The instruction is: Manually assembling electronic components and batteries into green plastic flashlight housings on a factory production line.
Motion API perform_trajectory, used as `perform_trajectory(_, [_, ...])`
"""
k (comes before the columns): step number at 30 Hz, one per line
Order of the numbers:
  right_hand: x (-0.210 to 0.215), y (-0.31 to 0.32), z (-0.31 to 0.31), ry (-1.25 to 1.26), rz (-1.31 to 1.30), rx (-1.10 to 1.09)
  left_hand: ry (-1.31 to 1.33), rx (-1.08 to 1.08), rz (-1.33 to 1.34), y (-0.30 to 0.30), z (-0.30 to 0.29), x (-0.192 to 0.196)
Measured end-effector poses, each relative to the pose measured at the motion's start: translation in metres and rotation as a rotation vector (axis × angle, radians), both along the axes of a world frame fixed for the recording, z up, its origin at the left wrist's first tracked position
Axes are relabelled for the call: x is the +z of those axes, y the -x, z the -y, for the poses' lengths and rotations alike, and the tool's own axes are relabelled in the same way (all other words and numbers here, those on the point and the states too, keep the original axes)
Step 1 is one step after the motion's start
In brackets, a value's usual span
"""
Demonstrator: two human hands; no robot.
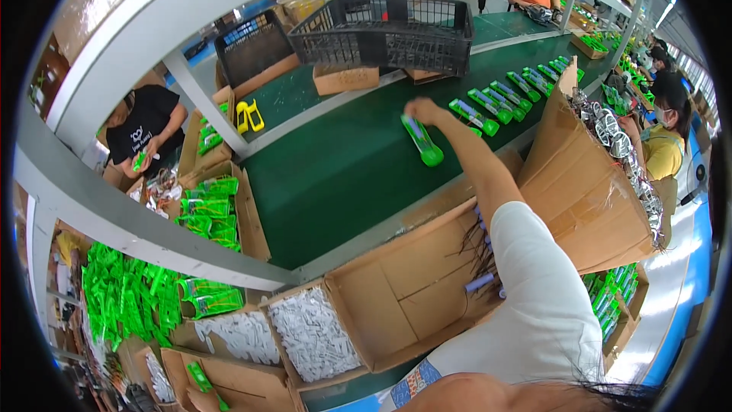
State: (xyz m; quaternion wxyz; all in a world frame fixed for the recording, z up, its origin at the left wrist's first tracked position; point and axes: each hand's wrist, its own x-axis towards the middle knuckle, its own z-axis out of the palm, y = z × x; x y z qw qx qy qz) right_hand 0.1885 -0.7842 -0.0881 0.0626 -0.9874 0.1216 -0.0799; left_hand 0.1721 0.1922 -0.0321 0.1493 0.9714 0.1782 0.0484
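My right arm, in a white sleeve, reaches out over the green conveyor belt [335, 175]. My right hand [427, 111] is closed on the upper end of a green plastic casing [424, 145] with a purple cylinder in it. The casing's lower end points back toward me, over the belt. At the lower left edge, my left hand [203, 400] shows only in part, closed round another slim green casing [200, 378] above a cardboard box [248, 383]. To the right of my right hand, a row of similar green casings with purple cylinders [497, 104] lies on the belt.
Boxes of small white parts [313, 332], a divided carton [404, 290] with wired purple cylinders [480, 283], and heaped green casings [130, 290] stand near me. A tall carton [572, 183] rises right. Beyond are a black crate [381, 38], metal frame posts [204, 99] and co-workers.
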Motion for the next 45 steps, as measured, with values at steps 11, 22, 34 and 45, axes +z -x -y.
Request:
perform_trajectory(11, [0.131,0.155,-0.364,-0.582,0.407,1.15,1.818,-0.476,-0.22,0.199,0.257,0.059])
perform_trajectory(22, [0.14,0.244,-0.406,-1.47,-0.351,0.878,1.834,-0.136,-0.098,0.251,0.38,0.051])
perform_trajectory(34, [0.134,0.274,-0.439,-0.559,0.463,0.886,1.756,-0.337,-0.012,0.259,0.394,0.042])
perform_trajectory(45, [0.09,0.268,-0.283,0.101,-0.607,0.667,1.895,-0.621,-0.29,0.267,0.388,0.047])
